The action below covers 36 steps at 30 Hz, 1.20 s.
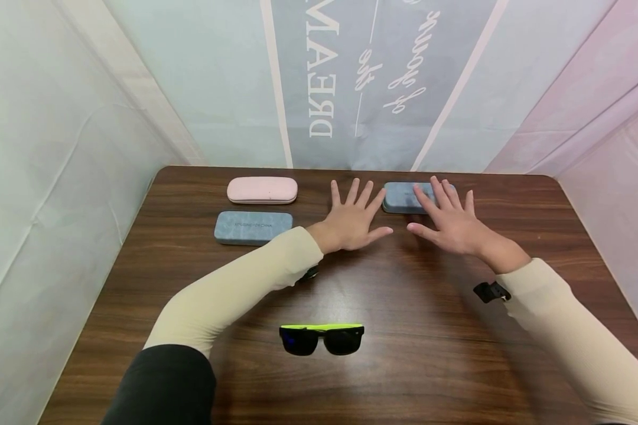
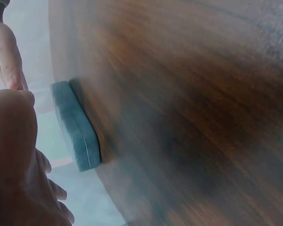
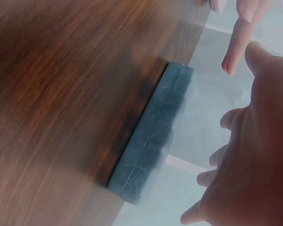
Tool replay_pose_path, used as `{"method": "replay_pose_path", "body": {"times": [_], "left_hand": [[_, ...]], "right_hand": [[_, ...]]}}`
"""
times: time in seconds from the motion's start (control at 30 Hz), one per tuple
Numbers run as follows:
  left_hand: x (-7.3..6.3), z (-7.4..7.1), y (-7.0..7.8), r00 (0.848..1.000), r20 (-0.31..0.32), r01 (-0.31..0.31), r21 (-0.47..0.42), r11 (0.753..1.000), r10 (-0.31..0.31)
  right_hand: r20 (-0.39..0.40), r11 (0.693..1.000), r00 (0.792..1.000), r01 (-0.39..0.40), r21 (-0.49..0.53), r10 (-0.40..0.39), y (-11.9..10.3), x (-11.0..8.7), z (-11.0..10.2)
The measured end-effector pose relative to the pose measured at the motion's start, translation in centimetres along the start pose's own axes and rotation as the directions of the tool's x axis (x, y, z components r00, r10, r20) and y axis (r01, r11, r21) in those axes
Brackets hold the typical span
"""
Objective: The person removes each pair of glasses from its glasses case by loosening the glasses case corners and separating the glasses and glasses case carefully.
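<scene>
Blue glasses case: upper right of centre, long axis left-to-right, beneath and just beyond my right hand, the nearer, splayed; left hand likewise; I count both empty.

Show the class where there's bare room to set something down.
The table is bare between the sunglasses and right sleeve, and beyond that sleeve toward its right edge. The far side is crowded: pink case, left blue case, right blue case, left hand, right hand.
</scene>
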<state>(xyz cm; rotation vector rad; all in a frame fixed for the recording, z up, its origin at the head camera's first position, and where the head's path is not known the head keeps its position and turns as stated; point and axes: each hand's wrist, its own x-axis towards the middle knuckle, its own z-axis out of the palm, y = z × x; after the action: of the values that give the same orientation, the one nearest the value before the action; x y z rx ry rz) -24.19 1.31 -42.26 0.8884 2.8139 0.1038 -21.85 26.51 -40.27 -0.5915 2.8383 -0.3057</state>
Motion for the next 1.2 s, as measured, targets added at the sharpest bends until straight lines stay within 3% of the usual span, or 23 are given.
{"method": "replay_pose_path", "body": {"times": [0.67,0.97,1.2], "left_hand": [[-2.0,-0.2,0.2,0.999,-0.008,-0.050,0.049,0.998,0.050],[-2.5,-0.6,-0.1,0.999,0.018,-0.034,0.067,0.997,0.033],[-3.2,-0.8,-0.9,1.000,0.024,-0.019,0.024,1.000,0.019]], "right_hand": [[0.014,0.998,0.999,0.047,-0.039,-0.046,-2.1,-0.7,0.0],[0.022,0.997,0.998,0.058,-0.047,-0.057,-2.8,-0.5,0.1],[0.033,0.998,0.998,0.056,-0.036,-0.055,-3.4,-0.3,0.0]]}}
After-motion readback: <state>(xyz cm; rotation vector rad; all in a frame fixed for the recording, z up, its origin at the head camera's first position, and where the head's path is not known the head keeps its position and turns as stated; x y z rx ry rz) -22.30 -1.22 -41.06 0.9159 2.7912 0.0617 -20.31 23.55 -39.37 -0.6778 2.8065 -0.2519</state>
